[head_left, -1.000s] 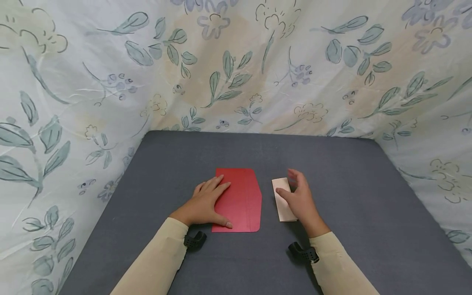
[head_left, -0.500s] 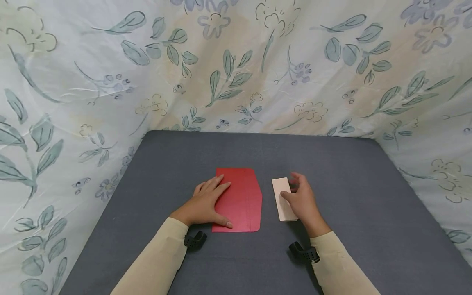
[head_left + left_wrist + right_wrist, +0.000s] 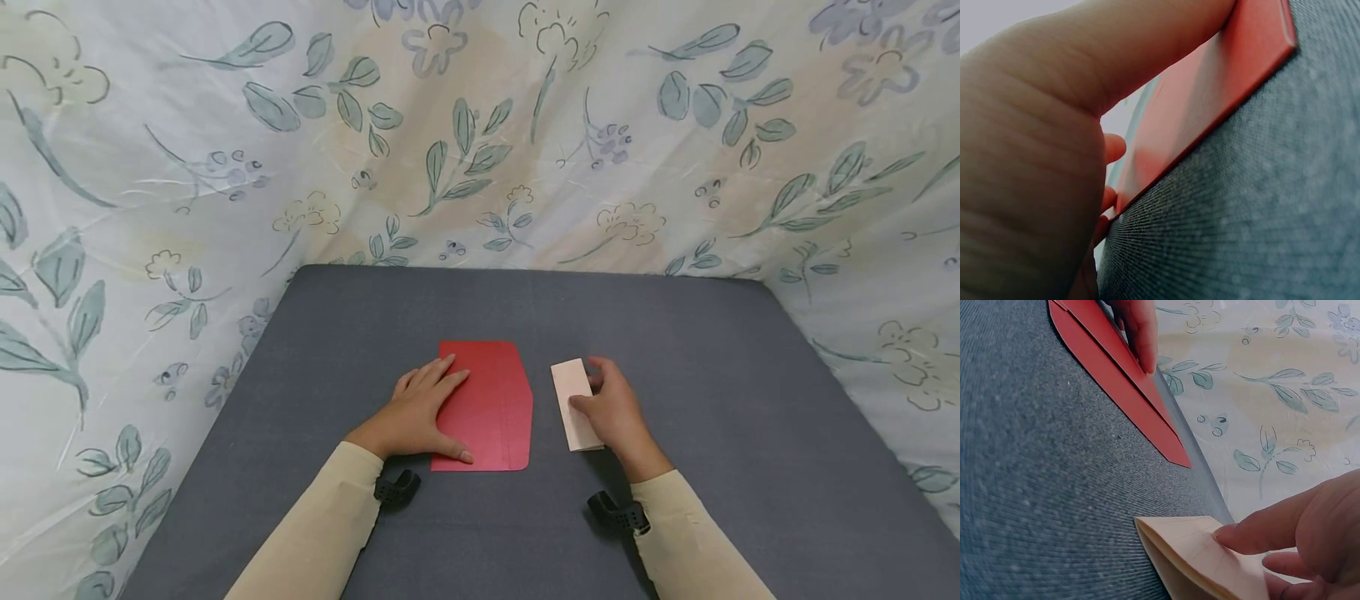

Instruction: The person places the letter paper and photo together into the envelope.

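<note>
A red envelope (image 3: 491, 400) lies flat on the dark grey table, its flap toward the right. My left hand (image 3: 422, 410) rests on its left part with fingers spread and straight. In the left wrist view the thumb (image 3: 1147, 50) reaches over the red envelope (image 3: 1179, 112). To the right, a cream folded paper (image 3: 572, 400) stands apart from the envelope. My right hand (image 3: 617, 412) pinches its right edge, thumb on top. The right wrist view shows the folded paper (image 3: 1204, 547) with its layers slightly parted and the thumb pressed on it; the other fingertips are partly hidden.
The dark grey table (image 3: 675, 333) reaches out on all sides of both papers. Floral fabric (image 3: 480, 167) hangs behind the table's far edge and along its sides. A black wrist strap (image 3: 397, 490) sits on each forearm.
My right thumb and fingers have drawn in on the folded paper's right edge. Its far end has shifted slightly up and left. The left hand and envelope have stayed put.
</note>
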Action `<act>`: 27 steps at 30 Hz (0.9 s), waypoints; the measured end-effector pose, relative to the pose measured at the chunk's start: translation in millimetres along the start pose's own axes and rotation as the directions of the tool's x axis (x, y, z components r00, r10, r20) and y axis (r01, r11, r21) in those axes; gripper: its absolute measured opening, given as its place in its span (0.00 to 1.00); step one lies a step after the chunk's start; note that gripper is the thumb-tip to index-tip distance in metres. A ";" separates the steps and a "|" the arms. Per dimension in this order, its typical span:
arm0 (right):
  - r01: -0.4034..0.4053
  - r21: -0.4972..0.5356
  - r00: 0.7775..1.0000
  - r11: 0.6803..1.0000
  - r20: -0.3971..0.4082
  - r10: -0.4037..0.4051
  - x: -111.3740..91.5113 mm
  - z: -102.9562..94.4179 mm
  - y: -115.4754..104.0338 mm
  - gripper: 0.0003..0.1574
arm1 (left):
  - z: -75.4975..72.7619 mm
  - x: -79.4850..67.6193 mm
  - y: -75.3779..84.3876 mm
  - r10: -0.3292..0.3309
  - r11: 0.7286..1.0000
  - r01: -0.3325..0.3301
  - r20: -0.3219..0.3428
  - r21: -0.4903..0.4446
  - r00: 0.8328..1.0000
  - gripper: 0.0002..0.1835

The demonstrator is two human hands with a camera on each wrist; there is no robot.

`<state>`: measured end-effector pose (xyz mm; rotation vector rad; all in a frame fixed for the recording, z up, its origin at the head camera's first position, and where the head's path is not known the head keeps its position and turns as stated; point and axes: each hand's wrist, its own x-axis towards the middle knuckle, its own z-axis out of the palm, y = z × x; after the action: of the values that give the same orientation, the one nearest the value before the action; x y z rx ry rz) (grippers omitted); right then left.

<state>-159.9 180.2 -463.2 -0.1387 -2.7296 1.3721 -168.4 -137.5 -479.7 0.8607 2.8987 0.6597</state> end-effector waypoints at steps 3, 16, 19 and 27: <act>-0.013 -0.010 1.000 1.000 -0.008 0.013 0.9 -1.8 -0.6 0.36 | -0.6 1.2 0.7 -0.003 1.000 0.003 0.003 0.000 1.000 0.67; 0.021 -0.013 0.996 1.000 -0.087 -0.022 7.7 -10.0 -2.6 0.11 | -2.9 6.3 5.0 -0.019 1.000 0.019 0.006 -0.005 1.000 0.67; 0.026 0.005 0.995 1.000 -0.097 -0.026 10.4 -12.0 -2.6 0.10 | -2.1 8.3 6.0 -0.025 1.000 0.025 0.004 -0.005 1.000 0.67; 0.017 0.111 0.994 0.994 -0.105 -0.005 18.7 -14.9 -2.1 0.10 | -0.2 13.8 8.6 -0.036 0.999 0.036 -0.001 -0.005 0.999 0.67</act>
<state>-176.8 193.0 -452.1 -0.1825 -2.5584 1.4672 -175.8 -123.8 -474.9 0.8057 2.9046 0.6642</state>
